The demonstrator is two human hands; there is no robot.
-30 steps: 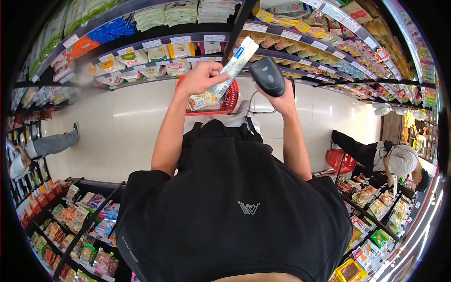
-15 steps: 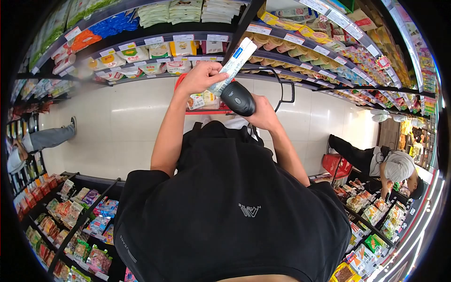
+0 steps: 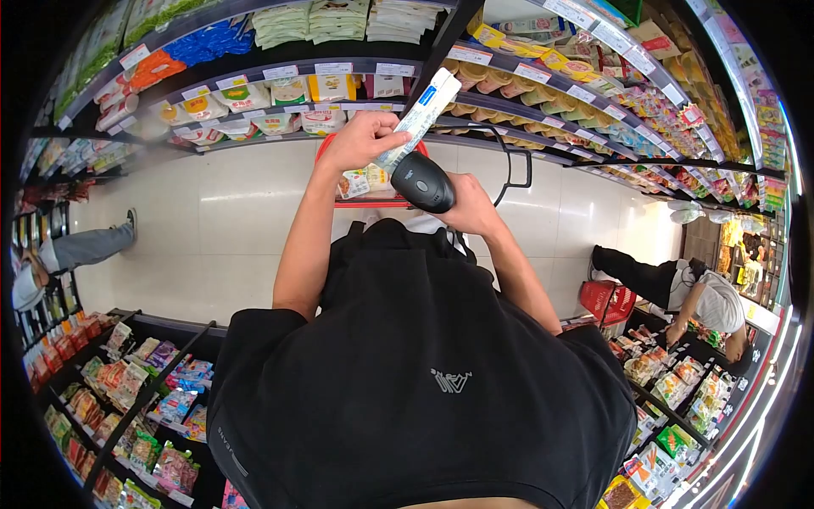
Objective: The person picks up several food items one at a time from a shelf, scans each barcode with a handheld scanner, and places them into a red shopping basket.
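Observation:
My left hand [image 3: 366, 140] is closed around a long, narrow white carton [image 3: 428, 106] with a blue label and a pale printed pattern. The carton slants up and to the right. My right hand [image 3: 469, 204] grips a black handheld barcode scanner [image 3: 423, 182], whose head lies right at the carton's lower end and overlaps it in this view. Below both hands sits a red shopping basket [image 3: 373, 203] with packaged goods [image 3: 366, 181] in it, partly hidden by my left hand and the scanner.
Shelves of packaged food [image 3: 280, 114] curve along the far side of the aisle. A black metal frame [image 3: 517, 170] juts out right of my hands. Racks of bagged goods [image 3: 170, 407] stand behind me. One person [image 3: 712, 301] leans over a rack at right, near another red basket [image 3: 607, 301]; another person's leg [image 3: 93, 244] shows left.
The scanner and my right hand have shifted slightly left, along the carton's lower end. At right, the person's arm has moved left over the rack and the head has lowered.

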